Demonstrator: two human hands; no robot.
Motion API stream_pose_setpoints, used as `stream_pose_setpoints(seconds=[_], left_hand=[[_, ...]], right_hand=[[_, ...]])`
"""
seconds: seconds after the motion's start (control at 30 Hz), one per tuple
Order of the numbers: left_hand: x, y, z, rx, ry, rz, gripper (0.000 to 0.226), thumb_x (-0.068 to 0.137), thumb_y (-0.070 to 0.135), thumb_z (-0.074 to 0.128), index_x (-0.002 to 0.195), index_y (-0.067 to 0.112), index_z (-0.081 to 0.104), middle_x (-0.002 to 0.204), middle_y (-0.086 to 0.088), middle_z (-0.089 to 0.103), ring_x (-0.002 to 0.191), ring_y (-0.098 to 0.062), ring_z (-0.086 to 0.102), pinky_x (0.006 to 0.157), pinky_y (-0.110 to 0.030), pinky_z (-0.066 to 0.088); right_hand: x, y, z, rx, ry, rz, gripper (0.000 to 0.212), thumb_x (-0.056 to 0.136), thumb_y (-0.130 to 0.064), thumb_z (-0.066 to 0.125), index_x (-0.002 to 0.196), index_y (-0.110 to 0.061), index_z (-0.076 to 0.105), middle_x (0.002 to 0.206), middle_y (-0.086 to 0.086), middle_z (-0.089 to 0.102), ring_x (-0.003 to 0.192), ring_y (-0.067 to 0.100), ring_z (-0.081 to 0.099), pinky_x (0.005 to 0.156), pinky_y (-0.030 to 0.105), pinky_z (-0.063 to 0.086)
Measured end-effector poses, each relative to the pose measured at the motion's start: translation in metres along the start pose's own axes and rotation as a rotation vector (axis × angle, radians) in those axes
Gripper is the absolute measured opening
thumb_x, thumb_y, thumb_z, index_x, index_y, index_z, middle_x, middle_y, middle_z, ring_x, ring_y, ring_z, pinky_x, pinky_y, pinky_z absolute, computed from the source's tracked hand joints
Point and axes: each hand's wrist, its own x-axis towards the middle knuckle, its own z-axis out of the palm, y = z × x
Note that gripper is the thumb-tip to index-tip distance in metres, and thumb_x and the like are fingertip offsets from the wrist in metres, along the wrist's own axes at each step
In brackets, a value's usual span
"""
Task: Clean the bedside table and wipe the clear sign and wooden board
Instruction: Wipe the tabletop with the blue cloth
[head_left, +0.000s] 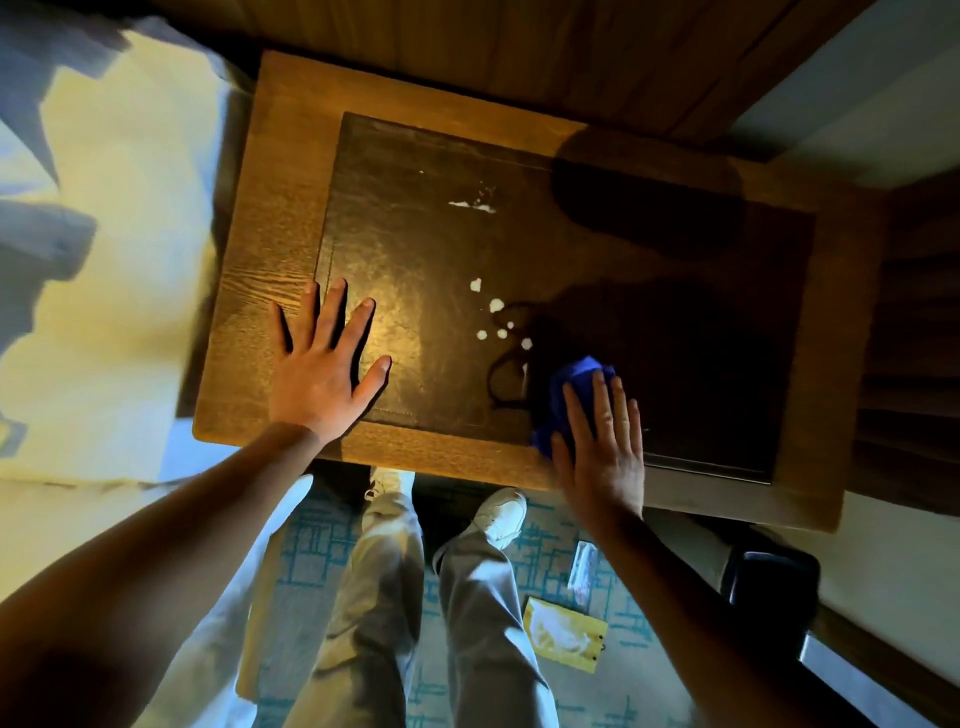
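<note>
**While we press cloth to worktop: both hands flat, spots unwiped**

As we look down, our left hand (324, 364) lies flat and spread on the worktop (291, 156), fingers wide, gripping nothing, straddling the light wood border and the dark inset panel (415, 234). Our right hand (602, 447) is flat too, palm pressing a blue cloth (571, 384) against the panel near the front edge. White spots (496, 322) sit just beyond the cloth; a white smear (472, 205) lies farther back. On the carpet (311, 545) below, a yellowish board (563, 631) and a clear sign (584, 571) lie near our shoes (501, 512). Bed (104, 260) at left.
</note>
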Motion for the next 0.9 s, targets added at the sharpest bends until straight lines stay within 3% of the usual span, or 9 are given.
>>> stream_pose_setpoints(seconds=[0.17,0.33,0.5,0.6,0.73,0.8,0.9], left_hand=[[0.004,-0.001,0.000,-0.018,0.045,0.004,0.070,0.098,0.067,0.030,0.158,0.030,0.027,0.171,-0.006,0.012,0.157,-0.039,0.008,0.122,-0.065,0.006],[0.003,-0.002,0.003,-0.006,0.071,0.014,0.069,0.098,0.066,0.031,0.158,0.030,0.029,0.171,-0.005,0.012,0.157,-0.038,0.008,0.123,-0.063,0.006],[0.003,-0.005,0.005,-0.010,0.087,0.024,0.069,0.098,0.067,0.032,0.157,0.033,0.028,0.172,-0.004,0.009,0.157,-0.037,0.006,0.124,-0.061,0.003],[0.003,-0.005,0.006,-0.014,0.107,0.023,0.070,0.098,0.068,0.030,0.158,0.034,0.025,0.172,-0.004,0.008,0.158,-0.036,0.004,0.124,-0.062,0.004],[0.004,-0.005,0.007,-0.034,0.123,0.023,0.069,0.098,0.068,0.030,0.158,0.034,0.026,0.171,-0.004,0.009,0.158,-0.035,0.005,0.124,-0.061,0.004],[0.002,-0.004,0.007,-0.035,0.117,0.016,0.069,0.098,0.068,0.030,0.158,0.034,0.026,0.171,-0.004,0.010,0.158,-0.035,0.005,0.124,-0.061,0.003],[0.002,-0.004,0.005,-0.028,0.116,0.018,0.069,0.098,0.067,0.032,0.157,0.032,0.029,0.171,-0.005,0.012,0.157,-0.036,0.006,0.124,-0.061,0.003]], right_hand=[[0.071,-0.006,-0.013,-0.024,0.064,0.155,0.061,0.100,-0.038,0.047,0.152,-0.008,0.038,0.161,0.026,0.025,0.150,0.045,0.023,0.122,0.056,0.022],[0.135,-0.022,-0.020,0.004,0.114,0.217,0.056,0.104,-0.034,0.040,0.155,-0.012,0.034,0.163,0.021,0.024,0.152,0.040,0.020,0.123,0.053,0.021],[0.084,-0.031,-0.014,0.021,0.098,0.109,0.051,0.104,-0.025,0.045,0.152,-0.009,0.040,0.163,0.021,0.024,0.152,0.041,0.019,0.123,0.055,0.022],[0.029,-0.036,-0.008,0.124,0.092,0.081,0.049,0.098,-0.011,0.056,0.146,-0.006,0.049,0.160,0.023,0.031,0.150,0.042,0.023,0.121,0.058,0.024],[0.016,-0.039,-0.017,0.333,0.126,0.159,0.044,0.091,0.011,0.057,0.133,0.000,0.061,0.151,0.022,0.046,0.143,0.040,0.040,0.111,0.061,0.040],[0.029,-0.044,-0.028,0.429,0.178,0.237,0.040,0.092,0.011,0.056,0.131,0.002,0.062,0.146,0.021,0.052,0.137,0.039,0.049,0.103,0.058,0.049],[0.068,-0.059,-0.044,0.455,0.230,0.213,0.038,0.098,0.001,0.052,0.135,-0.001,0.059,0.148,0.017,0.051,0.136,0.035,0.051,0.104,0.053,0.050]])
